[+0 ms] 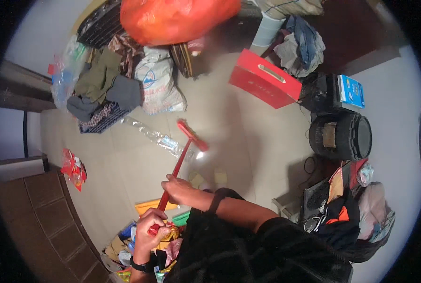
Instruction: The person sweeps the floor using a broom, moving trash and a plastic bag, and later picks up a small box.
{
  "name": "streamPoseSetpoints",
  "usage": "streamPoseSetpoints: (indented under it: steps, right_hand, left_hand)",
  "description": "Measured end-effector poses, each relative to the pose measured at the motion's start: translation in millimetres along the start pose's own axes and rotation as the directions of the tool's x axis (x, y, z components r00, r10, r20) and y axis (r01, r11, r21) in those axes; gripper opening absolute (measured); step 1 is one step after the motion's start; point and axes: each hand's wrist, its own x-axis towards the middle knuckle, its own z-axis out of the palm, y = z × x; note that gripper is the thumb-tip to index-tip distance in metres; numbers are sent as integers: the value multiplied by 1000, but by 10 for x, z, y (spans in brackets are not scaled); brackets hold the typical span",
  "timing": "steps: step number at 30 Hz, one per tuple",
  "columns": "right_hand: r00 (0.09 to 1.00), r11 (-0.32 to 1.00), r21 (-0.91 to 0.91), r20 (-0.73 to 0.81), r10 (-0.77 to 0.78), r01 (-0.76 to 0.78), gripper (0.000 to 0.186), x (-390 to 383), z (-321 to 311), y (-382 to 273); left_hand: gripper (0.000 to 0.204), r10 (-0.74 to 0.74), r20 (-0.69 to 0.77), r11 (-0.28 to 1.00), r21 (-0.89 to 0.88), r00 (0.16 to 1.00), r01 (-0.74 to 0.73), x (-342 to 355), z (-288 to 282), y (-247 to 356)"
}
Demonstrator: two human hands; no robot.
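Note:
A red broom (179,162) slants across the middle of the view, its bristled head (192,135) down at the tiled floor. My left hand (150,227) is wrapped round the top end of the handle, and a dark band circles that wrist. Lower on the same handle, my right hand (177,188) is closed with its arm reaching across from the right. A long clear plastic wrapper (158,137) lies on the floor to the left of the broom head; whether they touch I cannot tell. Two small yellowish pieces lie near my right hand.
Clothes (102,82) and a white woven sack (158,82) are heaped far left, with an orange-red bag (177,19) behind. A red box (265,79) and black drum (341,136) stand right. Colourful packets (172,245) pile up below my left hand. A red packet (73,169) lies left.

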Motion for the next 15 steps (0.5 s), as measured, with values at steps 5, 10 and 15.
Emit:
streamPoseSetpoints:
  steps: [5,10,15]
  right_hand:
    - [929,949,180,-314,-195,260,27,92,-361,468]
    - [862,993,-80,-495,-112,83,39,-158,-1362,1895]
    - [671,916,245,-624,401,-319,31,-488,-2512,3633]
  left_hand:
    - [39,38,-17,998,41,999,-38,447,-23,246]
    - [35,71,-49,997,19,996,-70,854,-72,98]
    - [20,-128,-152,987,-116,980,111,1421,178,279]
